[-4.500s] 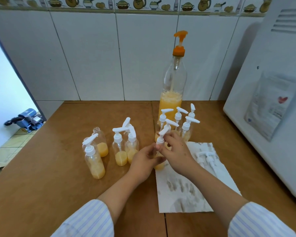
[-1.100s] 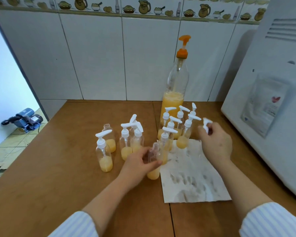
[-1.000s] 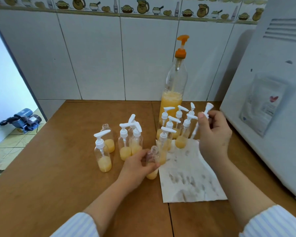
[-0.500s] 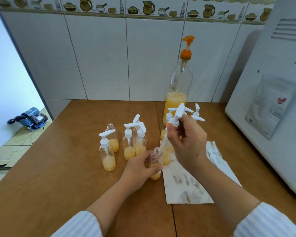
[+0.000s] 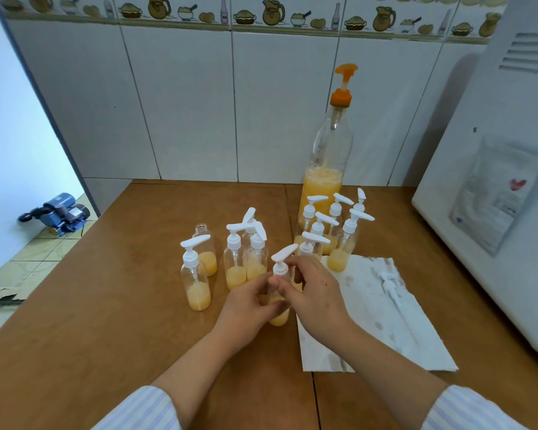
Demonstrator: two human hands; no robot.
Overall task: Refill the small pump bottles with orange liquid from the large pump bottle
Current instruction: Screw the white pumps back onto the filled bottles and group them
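My left hand (image 5: 249, 305) grips a small clear bottle (image 5: 278, 318) with orange liquid in its bottom, standing on the wooden table (image 5: 121, 321). My right hand (image 5: 316, 294) pinches the white pump head (image 5: 282, 259) seated on that bottle's neck. The large pump bottle (image 5: 326, 172), about a third full with an orange pump, stands at the back. Several small capped bottles (image 5: 323, 231) cluster in front of it, three more (image 5: 246, 259) stand left of centre, and one (image 5: 195, 274) stands further left. One uncapped small bottle (image 5: 204, 249) stands behind that.
A white paper sheet (image 5: 370, 321) lies right of my hands with a loose white pump (image 5: 390, 287) on it. A white appliance (image 5: 494, 212) borders the table on the right. The tiled wall closes the back. A blue pump sits on the floor (image 5: 56, 212) at the left.
My right hand picked a pump from the paper, carried it over and lowered it into the bottle held by my left hand. The bottle was open before and now wears the pump.
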